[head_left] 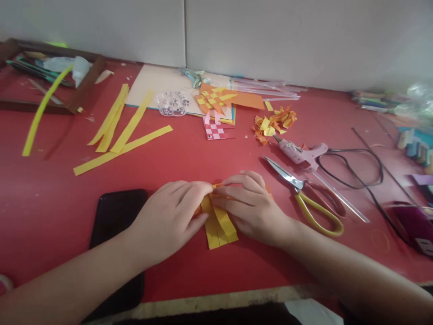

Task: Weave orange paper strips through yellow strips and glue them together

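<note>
Yellow paper strips woven with orange paper lie on the red table in front of me, their loose ends pointing toward me. My left hand closes on the left side of this paper piece, thumb and fingers at its upper edge. From the right, my right hand grips the same piece, its fingers bent over the orange part. Both hands cover most of the orange paper, so the weave itself is mostly hidden. A black phone lies partly under my left forearm. Scissors with red and yellow handles rest right of my right hand.
A pink glue gun with its cord lies beyond the scissors, near orange and yellow paper scraps. Loose yellow strips are at left, before a wooden tray. Woven paper fish and googly eyes lie at the back.
</note>
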Demonstrator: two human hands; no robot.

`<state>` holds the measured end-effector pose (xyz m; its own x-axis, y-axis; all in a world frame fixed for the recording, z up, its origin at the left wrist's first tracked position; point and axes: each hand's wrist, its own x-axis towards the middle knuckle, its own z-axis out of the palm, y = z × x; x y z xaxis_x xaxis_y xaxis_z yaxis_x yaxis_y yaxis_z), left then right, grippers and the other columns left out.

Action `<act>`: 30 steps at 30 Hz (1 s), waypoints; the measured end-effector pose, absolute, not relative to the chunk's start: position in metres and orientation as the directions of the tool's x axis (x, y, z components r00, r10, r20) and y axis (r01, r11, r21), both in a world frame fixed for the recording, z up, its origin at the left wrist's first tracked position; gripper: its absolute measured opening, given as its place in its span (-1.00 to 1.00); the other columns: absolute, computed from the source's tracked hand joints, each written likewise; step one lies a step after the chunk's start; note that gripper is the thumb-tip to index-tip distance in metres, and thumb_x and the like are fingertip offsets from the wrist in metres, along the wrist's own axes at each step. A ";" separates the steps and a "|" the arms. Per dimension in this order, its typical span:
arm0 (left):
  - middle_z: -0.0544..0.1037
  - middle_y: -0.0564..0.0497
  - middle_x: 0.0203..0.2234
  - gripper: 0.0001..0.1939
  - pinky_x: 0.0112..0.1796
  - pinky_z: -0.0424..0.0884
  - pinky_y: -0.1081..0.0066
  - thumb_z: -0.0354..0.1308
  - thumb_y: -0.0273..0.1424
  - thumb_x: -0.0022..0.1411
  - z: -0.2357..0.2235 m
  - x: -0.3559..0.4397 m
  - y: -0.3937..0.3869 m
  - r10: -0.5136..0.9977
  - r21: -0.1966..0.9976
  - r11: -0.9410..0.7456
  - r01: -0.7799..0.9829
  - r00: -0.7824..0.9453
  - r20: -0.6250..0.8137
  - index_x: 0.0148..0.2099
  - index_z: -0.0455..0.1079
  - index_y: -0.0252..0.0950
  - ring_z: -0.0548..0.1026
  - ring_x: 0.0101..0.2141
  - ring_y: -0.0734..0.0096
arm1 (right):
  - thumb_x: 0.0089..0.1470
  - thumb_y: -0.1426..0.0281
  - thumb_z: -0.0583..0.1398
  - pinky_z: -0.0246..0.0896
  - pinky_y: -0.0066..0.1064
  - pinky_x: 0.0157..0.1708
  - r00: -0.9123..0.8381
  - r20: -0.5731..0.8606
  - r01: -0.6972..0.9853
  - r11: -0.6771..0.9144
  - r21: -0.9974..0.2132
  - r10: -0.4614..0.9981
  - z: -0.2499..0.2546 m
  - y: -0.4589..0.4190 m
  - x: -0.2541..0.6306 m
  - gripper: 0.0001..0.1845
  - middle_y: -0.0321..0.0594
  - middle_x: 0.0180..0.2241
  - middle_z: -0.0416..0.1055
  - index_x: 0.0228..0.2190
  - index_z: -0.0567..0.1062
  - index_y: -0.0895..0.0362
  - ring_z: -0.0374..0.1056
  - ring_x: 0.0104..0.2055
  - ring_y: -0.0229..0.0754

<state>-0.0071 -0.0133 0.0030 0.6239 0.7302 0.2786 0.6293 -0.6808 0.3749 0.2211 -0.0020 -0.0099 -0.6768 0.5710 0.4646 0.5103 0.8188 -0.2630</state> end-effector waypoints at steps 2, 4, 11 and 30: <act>0.56 -0.14 -0.12 -0.66 -0.21 0.46 0.15 0.03 -0.51 0.32 0.002 -0.007 -0.013 0.729 0.373 -0.682 0.629 0.626 0.277 0.13 0.21 -0.35 0.51 -0.19 0.11 | 0.19 0.55 0.16 0.10 -0.14 0.08 -0.679 0.473 0.505 0.825 -0.253 0.561 -0.009 -0.002 0.221 -0.79 -0.27 -0.18 0.59 -0.19 0.55 0.12 0.34 -0.05 -0.13; 0.56 -0.14 -0.14 -0.61 -0.21 0.46 0.13 0.00 -0.55 0.30 0.000 -0.007 -0.012 0.727 0.365 -0.685 0.631 0.628 0.280 0.17 0.20 -0.38 0.50 -0.20 0.11 | 0.20 0.54 0.15 0.09 -0.15 0.08 -0.685 0.469 0.506 0.827 -0.245 0.558 -0.008 -0.003 0.220 -0.80 -0.30 -0.20 0.60 -0.22 0.55 0.11 0.35 -0.07 -0.14; 0.56 -0.21 -0.11 -0.62 -0.15 0.49 0.10 -0.04 -0.53 0.33 -0.002 -0.006 -0.012 0.705 0.367 -0.705 0.607 0.655 0.270 0.17 0.26 -0.46 0.48 -0.15 0.10 | 0.14 0.56 0.15 0.09 -0.12 0.07 -0.695 0.461 0.500 0.832 -0.241 0.551 -0.008 -0.004 0.220 -0.78 -0.30 -0.19 0.59 -0.26 0.56 0.08 0.39 -0.09 -0.14; 0.58 -0.24 -0.22 -0.58 -0.24 0.51 0.08 -0.08 -0.56 0.34 -0.001 -0.005 -0.013 0.704 0.312 -0.710 0.632 0.651 0.283 0.21 0.23 -0.51 0.48 -0.22 0.09 | 0.12 0.55 0.17 0.05 -0.12 0.12 -0.729 0.428 0.491 0.844 -0.217 0.534 -0.005 -0.008 0.223 -0.85 -0.31 -0.22 0.58 -0.35 0.53 0.10 0.38 -0.06 -0.17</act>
